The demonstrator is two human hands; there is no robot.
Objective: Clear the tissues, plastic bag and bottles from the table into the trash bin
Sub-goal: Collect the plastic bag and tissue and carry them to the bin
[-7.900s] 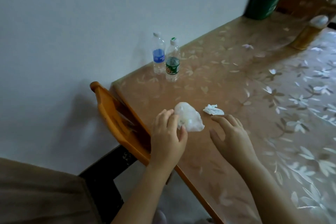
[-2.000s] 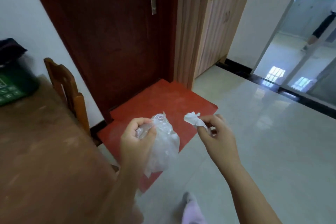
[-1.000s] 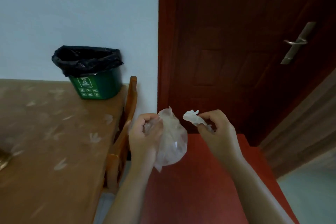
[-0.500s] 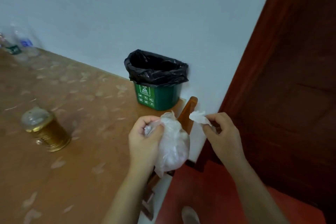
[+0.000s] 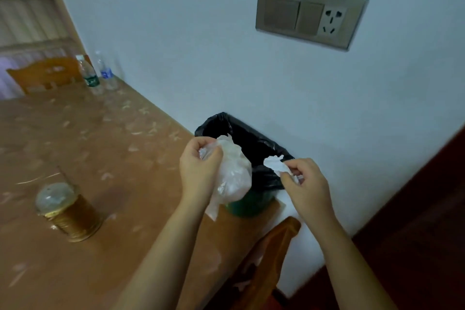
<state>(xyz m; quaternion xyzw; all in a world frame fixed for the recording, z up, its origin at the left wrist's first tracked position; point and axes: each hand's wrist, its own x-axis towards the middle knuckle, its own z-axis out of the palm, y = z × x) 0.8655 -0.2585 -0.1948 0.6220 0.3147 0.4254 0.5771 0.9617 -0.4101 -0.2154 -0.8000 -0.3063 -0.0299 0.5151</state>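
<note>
- Since half a second ago both hands have come up to the bin, which then stood well beyond them; the bag and tissue now overlap its black liner in the view.
- The left hand grips the bunched top of the clear bag, fingers curled round it. The rest of the bag hangs down in front of the bin's near left side.
- The right hand pinches the crumpled white tissue between thumb and fingertips. It holds the tissue by the bin's near right rim.
- Whether either thing is truly over the opening, I cannot tell.
- The bin is green with a black liner. It stands on the counter at its near right corner, against the wall.
- Two bottles stand upright at the counter's far end by the wall, just beside each other, one with a green label and one with a blue label.
- A gold jar with a clear domed lid stands on the counter at near left, well apart from the bin.
- A wooden chair is tucked in below the bin's corner.
- A socket plate sits on the wall above the bin.
</note>
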